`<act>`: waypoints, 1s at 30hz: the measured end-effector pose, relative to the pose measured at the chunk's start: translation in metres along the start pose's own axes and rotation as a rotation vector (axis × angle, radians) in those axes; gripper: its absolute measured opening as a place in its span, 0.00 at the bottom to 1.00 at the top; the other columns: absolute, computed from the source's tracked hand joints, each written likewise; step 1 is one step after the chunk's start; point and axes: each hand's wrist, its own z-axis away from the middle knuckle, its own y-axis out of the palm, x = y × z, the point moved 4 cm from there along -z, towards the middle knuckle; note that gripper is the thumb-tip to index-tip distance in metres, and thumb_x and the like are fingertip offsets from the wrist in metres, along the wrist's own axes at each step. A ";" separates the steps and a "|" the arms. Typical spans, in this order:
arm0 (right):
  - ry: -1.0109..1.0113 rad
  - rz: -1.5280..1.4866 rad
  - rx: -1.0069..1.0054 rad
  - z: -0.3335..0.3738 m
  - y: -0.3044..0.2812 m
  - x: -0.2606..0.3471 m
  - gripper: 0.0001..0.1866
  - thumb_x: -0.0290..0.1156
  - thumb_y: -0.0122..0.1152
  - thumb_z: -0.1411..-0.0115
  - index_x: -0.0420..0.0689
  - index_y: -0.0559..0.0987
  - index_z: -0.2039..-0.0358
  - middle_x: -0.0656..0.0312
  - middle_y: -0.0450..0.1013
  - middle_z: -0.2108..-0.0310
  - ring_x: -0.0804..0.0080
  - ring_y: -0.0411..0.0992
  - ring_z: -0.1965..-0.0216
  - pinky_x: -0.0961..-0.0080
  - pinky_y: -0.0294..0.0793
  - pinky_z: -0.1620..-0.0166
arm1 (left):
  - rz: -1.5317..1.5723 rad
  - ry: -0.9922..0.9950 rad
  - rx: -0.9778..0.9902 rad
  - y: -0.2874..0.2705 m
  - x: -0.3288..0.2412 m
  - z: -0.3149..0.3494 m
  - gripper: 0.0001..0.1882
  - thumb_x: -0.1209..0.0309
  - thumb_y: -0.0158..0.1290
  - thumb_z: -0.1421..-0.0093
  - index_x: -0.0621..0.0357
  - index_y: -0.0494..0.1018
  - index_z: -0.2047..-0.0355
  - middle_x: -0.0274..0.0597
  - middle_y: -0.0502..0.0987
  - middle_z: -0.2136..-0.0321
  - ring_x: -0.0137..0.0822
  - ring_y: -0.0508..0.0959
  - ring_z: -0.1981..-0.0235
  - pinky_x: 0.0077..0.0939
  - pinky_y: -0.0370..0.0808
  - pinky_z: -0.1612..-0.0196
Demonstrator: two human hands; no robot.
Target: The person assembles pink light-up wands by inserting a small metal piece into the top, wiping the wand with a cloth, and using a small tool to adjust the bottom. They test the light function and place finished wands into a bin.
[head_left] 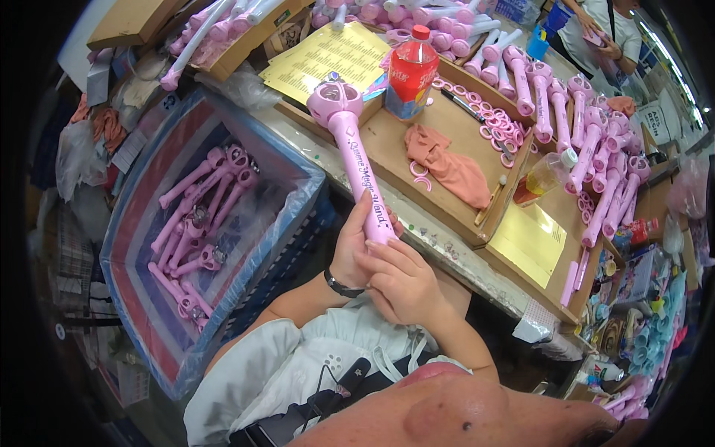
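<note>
- The left hand (351, 249), a dark wristband (342, 286) at its wrist, is closed around the lower handle of a pink wand (353, 160), at the middle of the frame.
- The right hand (402, 281) has its fingers bent against the bottom end of that handle; how firmly they press, one cannot tell.
- The wand tilts, its round openwork head toward the upper left, dark lettering along its handle.
- At the left, a bin (128, 249) lined with striped plastic contains a loose pile of pink wands (205, 186).
- Right of the held wand, a cardboard tray (381, 160) contains a red-capped bottle (412, 78), a peach cloth (450, 167), a pen (462, 104) and scattered pink rings (500, 127).
- Further right stand a bottle of amber liquid (538, 182) and, just below it, a yellow sheet (529, 242).
- More wands (585, 153) crowd the upper right, below another person (625, 37) near the frame's corner.
</note>
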 end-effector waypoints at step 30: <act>0.607 -0.102 -0.592 0.055 -0.026 -0.035 0.06 0.17 0.55 0.45 0.37 0.72 0.65 0.52 0.68 0.62 0.72 0.70 0.73 0.81 0.73 0.67 | -0.036 -0.078 0.043 0.009 0.001 0.005 0.17 0.54 0.49 0.39 0.56 0.65 0.62 0.37 0.70 0.76 0.33 0.74 0.73 0.34 0.75 0.63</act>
